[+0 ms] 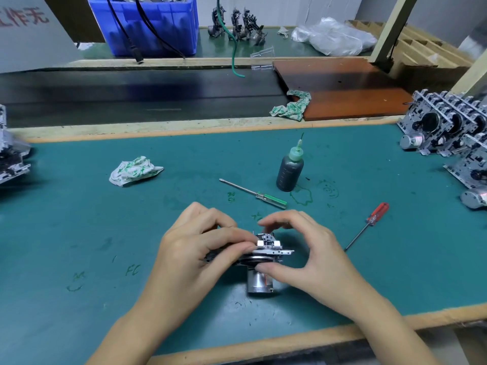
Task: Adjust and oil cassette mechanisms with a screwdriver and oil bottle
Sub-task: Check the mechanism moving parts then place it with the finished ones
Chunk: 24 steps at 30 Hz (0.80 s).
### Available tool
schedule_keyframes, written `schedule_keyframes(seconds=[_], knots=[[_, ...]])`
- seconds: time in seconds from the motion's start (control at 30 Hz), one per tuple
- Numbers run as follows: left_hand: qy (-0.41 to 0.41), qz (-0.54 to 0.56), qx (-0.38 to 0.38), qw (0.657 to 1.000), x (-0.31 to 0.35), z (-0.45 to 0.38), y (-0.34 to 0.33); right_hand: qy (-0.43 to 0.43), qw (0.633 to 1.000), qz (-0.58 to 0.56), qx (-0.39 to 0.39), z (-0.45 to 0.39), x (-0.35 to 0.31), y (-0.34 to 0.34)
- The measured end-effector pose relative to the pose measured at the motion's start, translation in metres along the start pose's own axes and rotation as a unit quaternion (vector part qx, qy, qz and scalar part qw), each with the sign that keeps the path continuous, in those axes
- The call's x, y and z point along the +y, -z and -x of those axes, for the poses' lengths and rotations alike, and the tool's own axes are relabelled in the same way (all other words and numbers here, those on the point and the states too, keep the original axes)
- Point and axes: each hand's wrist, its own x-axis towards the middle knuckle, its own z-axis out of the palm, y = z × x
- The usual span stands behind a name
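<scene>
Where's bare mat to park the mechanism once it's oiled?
Free: green mat left of the left hand, below the crumpled white-green rag; also the strip between that rag and the dark oil bottle. Crowded: right edge, stacked metal cassette mechanisms, red-handled screwdriver.

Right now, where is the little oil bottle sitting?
In the head view, the oil bottle stands upright on the green mat, right of centre beyond both hands, just behind the green-handled screwdriver.

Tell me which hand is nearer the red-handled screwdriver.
Right. The right hand grips the cassette mechanism just left of the red-handled screwdriver; the left hand holds the mechanism's far side, farther away.
</scene>
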Motion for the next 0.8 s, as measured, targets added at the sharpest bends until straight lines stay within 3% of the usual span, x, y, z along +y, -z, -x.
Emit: schedule_keyframes(seconds=[0.2,0.57,0.67,0.8], knots=[[-0.015,-0.012,0.003,1.0,-0.001,0.0,0.0,-0.002,0.994,-0.105,-0.011,-0.004,0.0,-0.005],[-0.033,-0.015,0.032,0.999,-0.005,0.002,-0.004,-0.001,0.995,-0.103,-0.013,-0.006,0.003,-0.003],[-0.031,-0.012,0.034,0.999,-0.005,0.002,-0.004,0.02,0.998,-0.042,-0.037,-0.004,0.007,0.003],[-0.029,-0.016,0.04,0.999,-0.004,0.002,-0.005,0.078,0.984,0.155,0.033,0.006,0.02,0.004]])
